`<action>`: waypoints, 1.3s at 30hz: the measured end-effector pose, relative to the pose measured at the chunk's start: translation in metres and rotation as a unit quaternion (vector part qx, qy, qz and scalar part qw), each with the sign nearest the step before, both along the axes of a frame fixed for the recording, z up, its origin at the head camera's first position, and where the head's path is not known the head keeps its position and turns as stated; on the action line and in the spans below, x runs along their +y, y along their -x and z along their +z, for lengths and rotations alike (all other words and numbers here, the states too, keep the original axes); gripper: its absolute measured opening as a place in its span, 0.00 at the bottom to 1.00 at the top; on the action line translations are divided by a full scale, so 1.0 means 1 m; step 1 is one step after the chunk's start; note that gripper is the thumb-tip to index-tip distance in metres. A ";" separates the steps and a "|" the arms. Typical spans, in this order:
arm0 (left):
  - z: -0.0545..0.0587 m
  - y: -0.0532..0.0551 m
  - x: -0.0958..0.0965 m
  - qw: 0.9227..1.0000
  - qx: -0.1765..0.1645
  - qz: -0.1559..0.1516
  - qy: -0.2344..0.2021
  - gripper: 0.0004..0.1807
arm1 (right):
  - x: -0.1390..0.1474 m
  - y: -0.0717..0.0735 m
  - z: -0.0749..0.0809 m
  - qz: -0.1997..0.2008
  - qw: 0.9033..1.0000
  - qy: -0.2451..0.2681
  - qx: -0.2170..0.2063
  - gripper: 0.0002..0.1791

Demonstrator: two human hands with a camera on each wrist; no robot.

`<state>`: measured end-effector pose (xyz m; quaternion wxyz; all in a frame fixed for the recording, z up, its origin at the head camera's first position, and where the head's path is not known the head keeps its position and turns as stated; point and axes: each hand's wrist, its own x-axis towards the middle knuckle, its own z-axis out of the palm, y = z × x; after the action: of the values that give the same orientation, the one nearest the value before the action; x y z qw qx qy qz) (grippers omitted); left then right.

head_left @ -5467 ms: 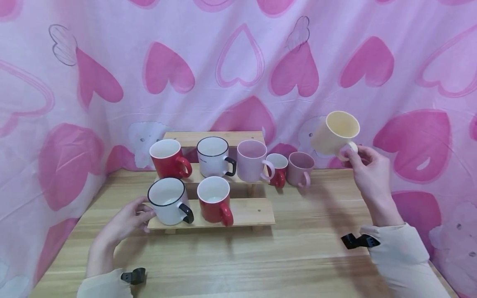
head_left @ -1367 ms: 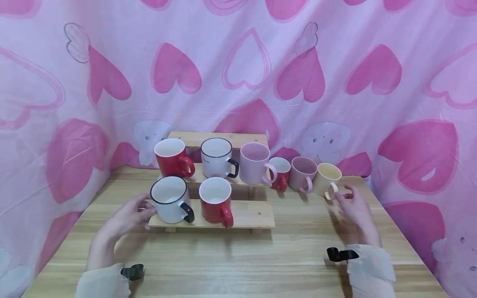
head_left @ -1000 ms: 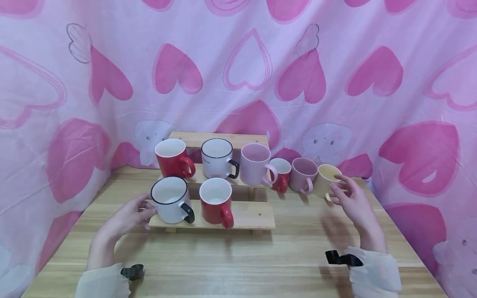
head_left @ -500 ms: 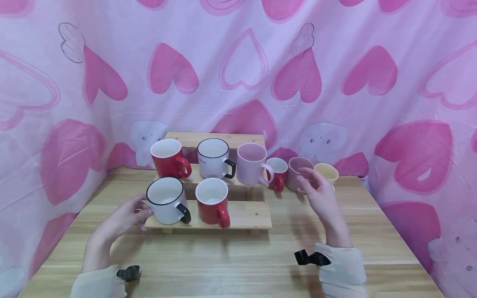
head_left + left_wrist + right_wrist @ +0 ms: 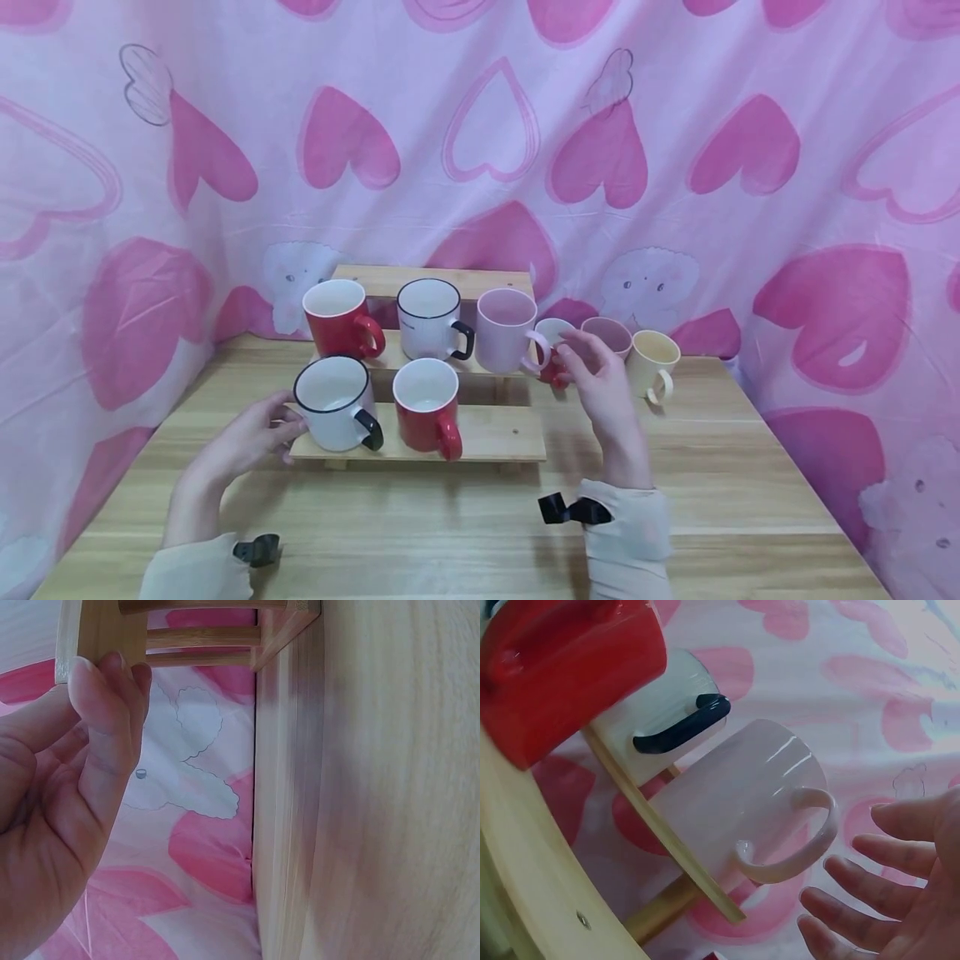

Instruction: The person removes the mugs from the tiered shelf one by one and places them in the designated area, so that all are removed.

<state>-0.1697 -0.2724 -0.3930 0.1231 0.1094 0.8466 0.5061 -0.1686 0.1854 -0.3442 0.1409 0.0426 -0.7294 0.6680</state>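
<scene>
While reaching in among the mugs on the right, treat the moment as an approach, probably toward the small red mug (image 5: 547,372) on the bench (image 5: 450,533), possibly toward the pale pink mug (image 5: 497,337) at the right end of the rack (image 5: 495,433)'s middle board; impossible to tell which. Best to come in slowly from the near right, then take a handle rather than a rim. For the small red mug, mind the tight gap: dusty pink mug (image 5: 611,333) just to the right, yellow mug (image 5: 643,371) farther right, pale pink handle higher up on the left. Lift straight up before going sideways, so as not to clip a neighbour. Hold the rack steady meanwhile, given the black-rimmed white mug (image 5: 326,417) and large red mug (image 5: 420,421) on the near board. As for pose: right hand (image 5: 603,387) empty and loosely open, with fingers apart, slightly bent and pointing far and left, forearm angled up from the near side. In the right wrist view, clear of the pale pink handle; in the head view, overlapping the small red mug, with contact impossible to judge. Left hand (image 5: 255,433) low at the rack's left end, with fingers bent, apparently pinching the near board's end, holding no mug.
</scene>
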 end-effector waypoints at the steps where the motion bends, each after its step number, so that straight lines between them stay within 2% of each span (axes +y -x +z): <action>1: 0.001 0.000 0.000 1.000 -0.002 0.002 0.002 0.19 | -0.001 0.001 -0.001 0.002 1.000 0.004 -0.002 0.20; 6: 0.003 0.000 -0.001 1.000 -0.002 0.002 0.005 0.20 | -0.005 0.004 -0.004 -0.003 1.000 0.000 -0.018 0.20; 10: 0.003 0.000 -0.004 1.000 -0.004 0.003 0.005 0.19 | -0.008 0.007 -0.009 -0.004 1.000 -0.022 -0.015 0.19; 19: -0.003 0.000 -0.003 1.000 -0.010 0.001 -0.013 0.19 | -0.011 0.008 -0.012 0.036 0.998 -0.038 -0.024 0.19; 29: -0.003 0.000 -0.001 1.000 -0.013 0.000 -0.009 0.18 | -0.016 0.009 -0.011 0.055 0.997 -0.056 -0.007 0.17; 34: -0.002 0.001 -0.001 1.000 -0.011 0.001 -0.006 0.19 | -0.018 0.010 -0.010 0.047 0.997 -0.061 0.012 0.15; 39: -0.002 0.001 0.000 1.000 -0.009 -0.001 -0.009 0.20 | -0.021 0.009 -0.009 0.043 0.998 -0.044 0.014 0.14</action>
<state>-0.1708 -0.2729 -0.3953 0.1298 0.1066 0.8409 0.5145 -0.1775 0.1644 -0.3528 0.1203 0.0892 -0.7534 0.6403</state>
